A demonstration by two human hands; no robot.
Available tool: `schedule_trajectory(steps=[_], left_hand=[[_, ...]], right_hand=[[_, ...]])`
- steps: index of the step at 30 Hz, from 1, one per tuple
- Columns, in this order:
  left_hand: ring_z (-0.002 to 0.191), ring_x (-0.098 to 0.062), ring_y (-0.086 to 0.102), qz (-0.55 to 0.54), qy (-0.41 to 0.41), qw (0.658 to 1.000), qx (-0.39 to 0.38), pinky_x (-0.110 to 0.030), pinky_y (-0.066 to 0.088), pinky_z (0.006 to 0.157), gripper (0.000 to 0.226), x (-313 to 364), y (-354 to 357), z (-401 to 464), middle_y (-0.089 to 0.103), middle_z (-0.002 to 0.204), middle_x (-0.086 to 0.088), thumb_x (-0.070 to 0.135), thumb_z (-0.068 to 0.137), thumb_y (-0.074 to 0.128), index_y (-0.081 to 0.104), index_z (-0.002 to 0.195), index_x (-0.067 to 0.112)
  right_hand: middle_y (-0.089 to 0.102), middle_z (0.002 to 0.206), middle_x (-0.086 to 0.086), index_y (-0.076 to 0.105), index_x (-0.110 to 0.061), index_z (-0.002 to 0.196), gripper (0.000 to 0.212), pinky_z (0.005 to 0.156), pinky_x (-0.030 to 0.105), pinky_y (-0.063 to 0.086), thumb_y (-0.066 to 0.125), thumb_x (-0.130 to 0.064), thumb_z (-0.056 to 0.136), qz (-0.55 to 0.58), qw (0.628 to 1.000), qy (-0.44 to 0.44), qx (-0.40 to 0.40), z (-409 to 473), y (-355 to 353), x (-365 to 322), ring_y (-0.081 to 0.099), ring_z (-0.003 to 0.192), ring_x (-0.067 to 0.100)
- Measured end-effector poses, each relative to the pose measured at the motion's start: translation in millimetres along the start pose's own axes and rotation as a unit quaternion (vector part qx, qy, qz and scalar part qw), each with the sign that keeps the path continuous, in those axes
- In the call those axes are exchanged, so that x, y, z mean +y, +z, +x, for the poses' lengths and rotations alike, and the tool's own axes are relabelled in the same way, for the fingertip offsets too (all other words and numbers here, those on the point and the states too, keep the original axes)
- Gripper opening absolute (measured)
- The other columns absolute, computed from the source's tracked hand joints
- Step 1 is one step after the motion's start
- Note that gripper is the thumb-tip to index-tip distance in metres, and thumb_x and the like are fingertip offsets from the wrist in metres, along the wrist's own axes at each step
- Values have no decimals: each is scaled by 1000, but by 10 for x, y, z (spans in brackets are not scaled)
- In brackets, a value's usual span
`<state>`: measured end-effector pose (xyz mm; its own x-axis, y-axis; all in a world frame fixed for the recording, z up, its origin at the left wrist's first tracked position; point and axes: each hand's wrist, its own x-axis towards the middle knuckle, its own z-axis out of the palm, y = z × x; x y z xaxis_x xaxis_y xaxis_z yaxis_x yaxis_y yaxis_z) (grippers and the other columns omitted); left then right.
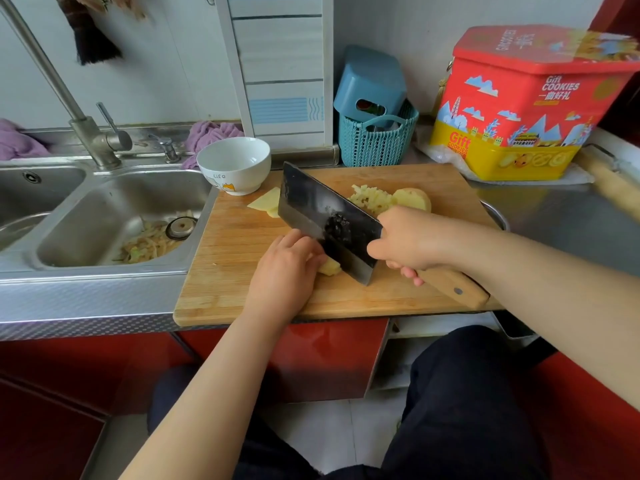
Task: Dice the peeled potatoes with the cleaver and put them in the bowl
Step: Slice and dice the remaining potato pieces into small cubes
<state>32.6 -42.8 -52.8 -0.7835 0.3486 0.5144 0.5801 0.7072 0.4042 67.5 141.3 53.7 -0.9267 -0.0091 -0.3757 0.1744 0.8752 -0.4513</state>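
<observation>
Both bare forearms are stretched forward from the bottom of the view. The left hand (pixel 285 263) is laid palm down, its fingers bent and pressed on a pale yellow potato piece (pixel 330 266). The right hand (pixel 408 239) is closed around the brown wooden handle of the dark steel cleaver (pixel 325 216), with its knuckles turned up.

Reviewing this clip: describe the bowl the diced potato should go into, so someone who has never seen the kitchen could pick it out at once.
Start at the wooden cutting board right of the steel sink. The bowl stands at the board's far left corner, in front of a purple cloth. It is the only white, round dish there, with a small cartoon print on its side, and nothing shows inside it.
</observation>
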Motion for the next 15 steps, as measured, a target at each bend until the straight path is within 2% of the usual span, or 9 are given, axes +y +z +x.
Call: schedule_trajectory(steps=[3,5,8,15], left_hand=[[89,-23,57,-5,0,1000,6,-30,44,73,2,0,-9,-20,61,96,1,15,86,68,66,86,15],[87,-23,57,-2,4,1000,8,-28,40,72,4,8,-15,-23,59,95,1,13,86,69,65,86,14],[86,-25,56,5,8,1000,6,-29,40,69,4,17,-22,-25,58,93,0,11,86,67,64,85,13],[83,-24,55,11,22,1000,7,-34,45,65,6,19,-30,-28,56,89,0,7,86,64,63,86,13]], right_hand=[[53,65,12,48,-4,94,8,41,28,45,47,-11,96,34,999,-6,-2,-8,-42,42,46,42,18],[55,68,15,48,-1,99,12,42,28,45,47,-13,96,23,1000,-10,12,-32,-58,43,49,47,22],[59,67,17,48,-6,85,16,44,29,47,47,-17,96,-2,999,-24,41,-103,-106,-14,51,47,25],[63,64,18,52,-4,80,22,46,29,49,47,-18,96,-60,997,-40,27,-186,-93,-153,56,49,27]])
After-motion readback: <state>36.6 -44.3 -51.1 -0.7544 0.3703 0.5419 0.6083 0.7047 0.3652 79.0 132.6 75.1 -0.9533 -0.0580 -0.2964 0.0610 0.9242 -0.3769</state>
